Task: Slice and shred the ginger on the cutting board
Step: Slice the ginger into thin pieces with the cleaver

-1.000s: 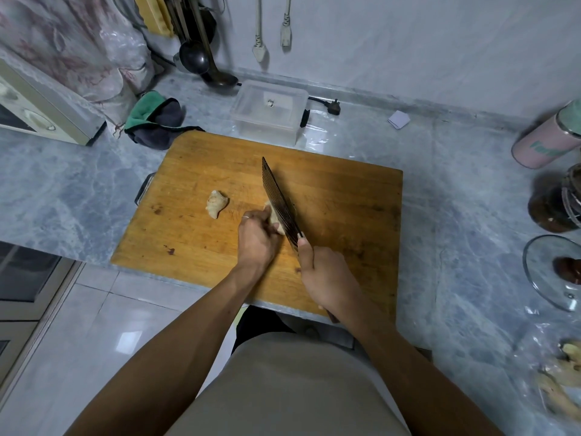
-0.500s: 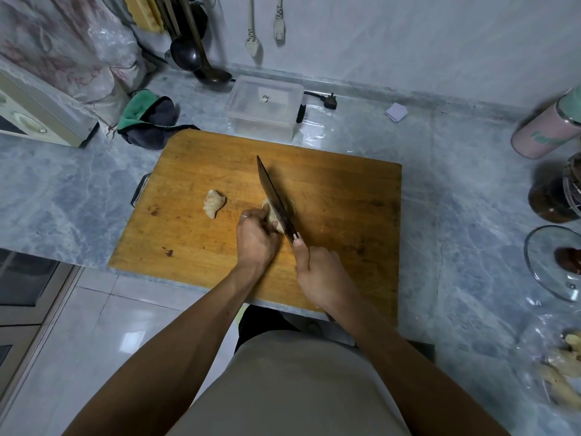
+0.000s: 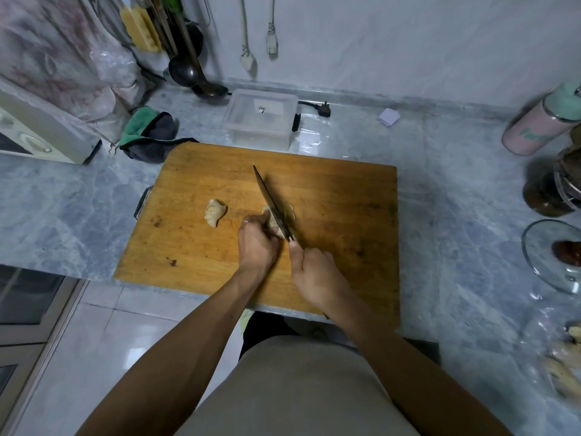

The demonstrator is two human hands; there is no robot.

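A wooden cutting board [image 3: 330,196] lies on the marble counter. My left hand [image 3: 256,247] holds a piece of ginger [image 3: 271,217] down on the board, fingers curled over it. My right hand [image 3: 314,272] grips the handle of a cleaver [image 3: 272,204], whose blade stands edge-down against the right side of that ginger. A thin pale slice [image 3: 290,212] lies just right of the blade. A second ginger piece [image 3: 215,215] lies loose on the board to the left.
A clear plastic box [image 3: 261,116] stands behind the board, a green and dark cloth [image 3: 151,133] at its back left corner. At the right are a pink canister [image 3: 540,124], a dark jar [image 3: 553,187], a glass lid [image 3: 553,256] and more ginger in plastic [image 3: 566,357].
The cleaver has come down lower beside the held ginger, and a slice now shows to the right of the blade. Both hands stay in place.
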